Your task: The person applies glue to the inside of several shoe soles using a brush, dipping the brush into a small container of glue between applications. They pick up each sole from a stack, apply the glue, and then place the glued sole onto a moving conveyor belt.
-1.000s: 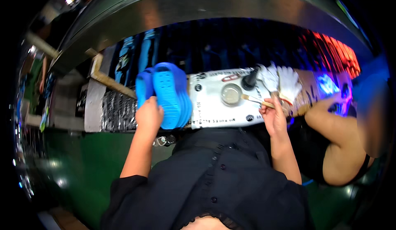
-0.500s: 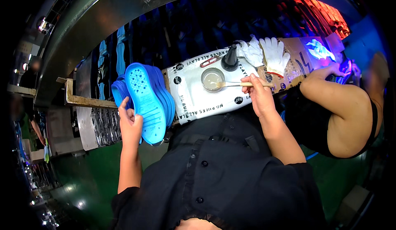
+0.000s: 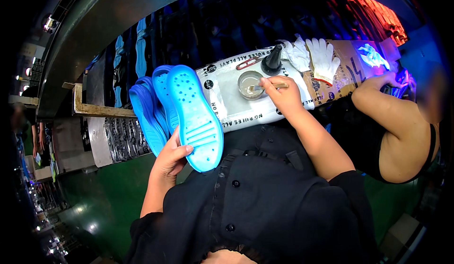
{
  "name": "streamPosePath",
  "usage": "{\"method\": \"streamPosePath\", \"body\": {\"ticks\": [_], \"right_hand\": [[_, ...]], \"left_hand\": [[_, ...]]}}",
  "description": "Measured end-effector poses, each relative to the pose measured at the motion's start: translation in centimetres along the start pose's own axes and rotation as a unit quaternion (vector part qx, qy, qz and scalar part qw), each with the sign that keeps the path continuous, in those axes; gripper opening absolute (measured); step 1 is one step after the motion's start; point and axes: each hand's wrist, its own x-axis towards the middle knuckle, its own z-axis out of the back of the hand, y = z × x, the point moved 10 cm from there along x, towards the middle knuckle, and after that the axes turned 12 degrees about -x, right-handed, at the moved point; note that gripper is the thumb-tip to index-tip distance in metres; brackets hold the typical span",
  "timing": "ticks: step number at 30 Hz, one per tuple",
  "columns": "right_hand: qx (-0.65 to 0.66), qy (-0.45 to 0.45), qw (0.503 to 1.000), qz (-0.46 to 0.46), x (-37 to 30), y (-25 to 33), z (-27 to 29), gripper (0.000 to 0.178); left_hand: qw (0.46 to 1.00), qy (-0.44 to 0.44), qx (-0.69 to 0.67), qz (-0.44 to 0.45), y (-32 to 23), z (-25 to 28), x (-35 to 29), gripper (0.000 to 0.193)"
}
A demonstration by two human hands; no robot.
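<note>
My left hand (image 3: 171, 157) grips the heel end of a bright blue shoe sole (image 3: 201, 122), thumb on its face and fingers behind it. The sole is tilted up, its face with small holes and grooves toward me. More blue soles (image 3: 150, 115) stand stacked behind it to the left. My right hand (image 3: 285, 96) is closed round a wooden-handled brush (image 3: 282, 85). Its bristles are down inside a small round bowl (image 3: 245, 80) of pale, cloudy liquid. The bowl sits on a board wrapped in printed white plastic (image 3: 222, 104).
Behind the bowl stands a black cone-shaped bottle (image 3: 272, 61), beside a red tool (image 3: 248, 63). White gloves (image 3: 323, 59) lie on brown cardboard (image 3: 341, 56). A wooden frame (image 3: 101, 110) juts in at left. A co-worker's arm (image 3: 378, 91) is close at right, near blue-violet light.
My left hand has lifted the front sole off the stack, toward me and rightward. My right hand has moved left and tipped the brush down into the bowl.
</note>
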Motion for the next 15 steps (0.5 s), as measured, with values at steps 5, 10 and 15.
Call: {"method": "streamPosePath", "body": {"ticks": [5,10,15], "right_hand": [[0.006,-0.01,1.0,0.011,-0.2,1.7,1.2,0.029],[0.02,-0.034,0.999,0.013,-0.5,1.5,1.7,0.029],[-0.026,-0.038,0.998,0.048,-1.0,2.2,2.1,0.03]], "left_hand": [[0.997,-0.022,-0.075,-0.004,0.8,1.3,-0.6,0.089],[0.998,-0.024,-0.064,0.011,1.1,1.0,-0.3,0.086],[0.998,-0.01,-0.044,-0.044,0.0,-0.7,0.9,0.081]]}}
